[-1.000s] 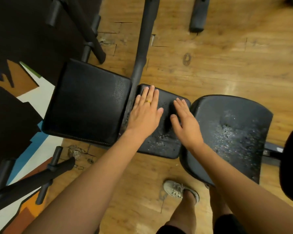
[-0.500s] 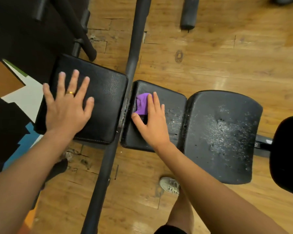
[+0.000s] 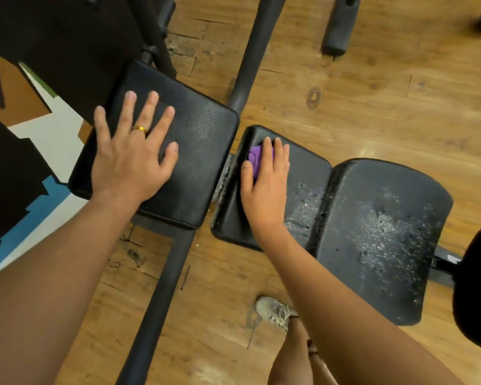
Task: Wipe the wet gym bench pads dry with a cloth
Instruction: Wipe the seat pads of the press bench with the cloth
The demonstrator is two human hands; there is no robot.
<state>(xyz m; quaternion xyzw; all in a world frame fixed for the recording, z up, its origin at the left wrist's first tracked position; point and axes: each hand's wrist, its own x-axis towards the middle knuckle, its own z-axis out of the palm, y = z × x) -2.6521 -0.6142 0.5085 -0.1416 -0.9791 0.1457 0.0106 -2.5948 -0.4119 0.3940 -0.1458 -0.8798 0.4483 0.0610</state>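
Left hand (image 3: pixel 128 162) now gone from middle pad (image 3: pixel 308 173), lies flat on left pad (image 3: pixel 203 151), fingers spread, holds nothing. Right hand (image 3: pixel 264 184), fingers straight, presses purple cloth (image 3: pixel 254 159) on far-left part of middle pad. Droplets remain beside it and on seat pad (image 3: pixel 386 232): I judge wiping just begins.

- Our left hand (image 3: pixel 131 159) lies flat, fingers spread, on the left pad (image 3: pixel 203 151), a gold ring (image 3: pixel 140 129) on one finger.
- Our right hand (image 3: pixel 265 184) presses a purple cloth (image 3: pixel 254 158) with straight fingers onto the middle pad (image 3: pixel 307 168).
- Droplets (image 3: pixel 383 229) speckle that pad's right part and the right pad (image 3: pixel 353 273).
- Our shoe (image 3: pixel 272 311) stands on the wooden floor (image 3: pixel 372 93) below.
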